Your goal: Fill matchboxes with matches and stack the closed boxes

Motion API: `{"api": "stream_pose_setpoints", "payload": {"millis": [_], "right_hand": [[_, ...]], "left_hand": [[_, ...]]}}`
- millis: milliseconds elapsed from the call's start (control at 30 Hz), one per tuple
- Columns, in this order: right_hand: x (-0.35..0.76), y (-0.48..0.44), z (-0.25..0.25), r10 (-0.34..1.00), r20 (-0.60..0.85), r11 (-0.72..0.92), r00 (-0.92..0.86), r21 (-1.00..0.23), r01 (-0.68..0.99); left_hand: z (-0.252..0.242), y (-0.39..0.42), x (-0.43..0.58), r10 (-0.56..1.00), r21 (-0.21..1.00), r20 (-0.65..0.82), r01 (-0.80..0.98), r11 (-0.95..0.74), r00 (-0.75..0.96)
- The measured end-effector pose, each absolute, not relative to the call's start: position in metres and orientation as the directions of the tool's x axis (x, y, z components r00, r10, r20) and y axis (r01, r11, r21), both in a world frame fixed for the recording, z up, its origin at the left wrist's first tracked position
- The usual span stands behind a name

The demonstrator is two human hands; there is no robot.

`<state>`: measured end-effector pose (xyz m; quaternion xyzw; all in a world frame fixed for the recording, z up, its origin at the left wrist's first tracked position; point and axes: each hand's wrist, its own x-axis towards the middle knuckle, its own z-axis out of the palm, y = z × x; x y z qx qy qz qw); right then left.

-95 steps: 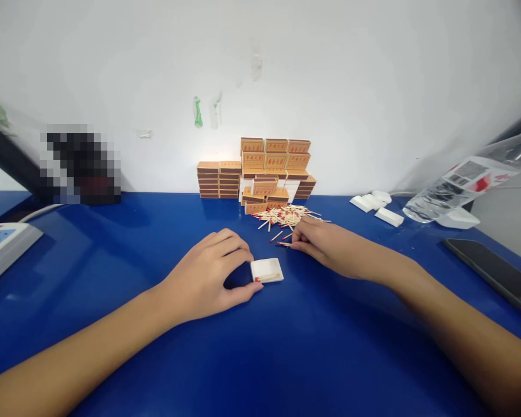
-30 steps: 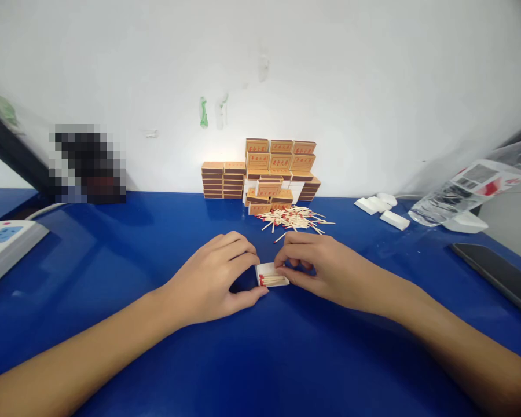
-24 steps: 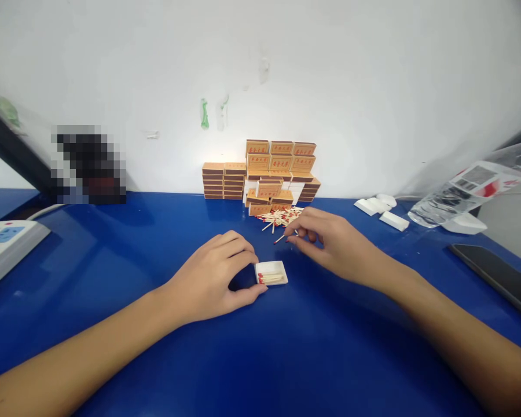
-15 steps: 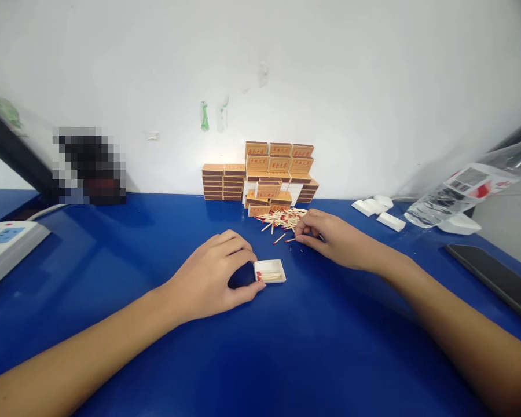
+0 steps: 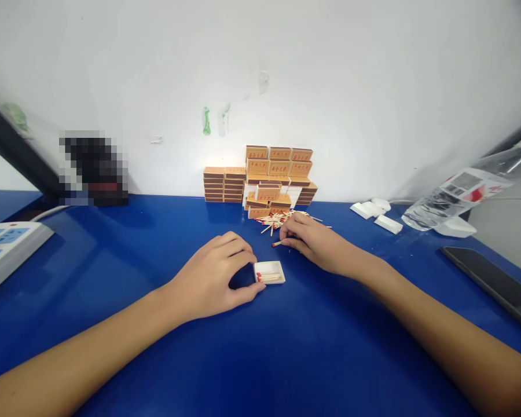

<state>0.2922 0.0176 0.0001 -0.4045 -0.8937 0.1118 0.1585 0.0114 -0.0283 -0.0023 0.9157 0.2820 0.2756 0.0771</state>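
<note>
My left hand [image 5: 215, 277] curves around the left end of a small white matchbox tray [image 5: 272, 267], thumb at its near corner and fingertips at the far one. Several red-tipped matches [image 5: 268, 277] lie side by side along the tray's near side. Beyond and to the right, my right hand [image 5: 313, 238] is closed in a pinch on a match [image 5: 276, 244], whose red head points left. Just behind those fingers spreads a loose heap of matches [image 5: 271, 220], partly hidden by the hand. Orange-brown matchboxes [image 5: 278, 168] are stacked behind the heap.
More matchboxes [image 5: 224, 185] form a stack at the left against the wall. White box-like pieces [image 5: 388, 224] and a tilted plastic bottle [image 5: 462, 188] are at the right, with a phone [image 5: 490, 281] nearer. A power strip [image 5: 17, 249] sits at far left.
My right hand has moved slightly left and toward me, with a match between its fingertips. The left hand and the tray have stayed in place.
</note>
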Motion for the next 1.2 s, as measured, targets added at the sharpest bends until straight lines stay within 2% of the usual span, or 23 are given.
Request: {"api": "stream_pose_setpoints", "payload": {"millis": [167, 400, 567, 700, 833, 900, 1000, 1100, 1200], "right_hand": [[0.292, 0.018, 0.0, 0.778, 0.174, 0.627, -0.604, -0.277, 0.728], [0.28, -0.01, 0.014, 0.761, 0.205, 0.647, -0.615, -0.296, 0.703], [0.255, -0.038, 0.016, 0.702, 0.189, 0.711, -0.687, -0.127, 0.691], [0.269, -0.026, 0.021, 0.698, 0.302, 0.708, -0.649, -0.161, 0.688], [0.314, 0.008, 0.027, 0.761, 0.41, 0.591, -0.503, -0.119, 0.798], [0.335, 0.023, 0.026, 0.819, 0.37, 0.502, -0.438, -0.096, 0.859], [0.349, 0.034, 0.022, 0.869, 0.298, 0.445, -0.394, -0.127, 0.886], [0.341, 0.033, 0.015, 0.853, 0.287, 0.495, -0.436, -0.179, 0.85], [0.325, 0.03, 0.006, 0.814, 0.286, 0.565, -0.506, -0.18, 0.805]], "left_hand": [[-0.002, -0.027, 0.011, 0.562, 0.29, 0.463, 0.483, -0.827, 0.685], [-0.002, -0.027, 0.011, 0.57, 0.292, 0.46, 0.491, -0.821, 0.68], [-0.002, -0.027, 0.012, 0.562, 0.278, 0.473, 0.491, -0.826, 0.679], [-0.002, -0.027, 0.012, 0.561, 0.277, 0.475, 0.49, -0.827, 0.678], [-0.002, -0.028, 0.011, 0.538, 0.281, 0.514, 0.462, -0.841, 0.668], [-0.003, -0.027, 0.01, 0.531, 0.278, 0.521, 0.455, -0.846, 0.669], [-0.005, -0.027, 0.01, 0.542, 0.282, 0.492, 0.464, -0.84, 0.681], [-0.005, -0.027, 0.01, 0.546, 0.282, 0.476, 0.468, -0.837, 0.689], [-0.004, -0.028, 0.01, 0.544, 0.28, 0.482, 0.467, -0.839, 0.687]]}}
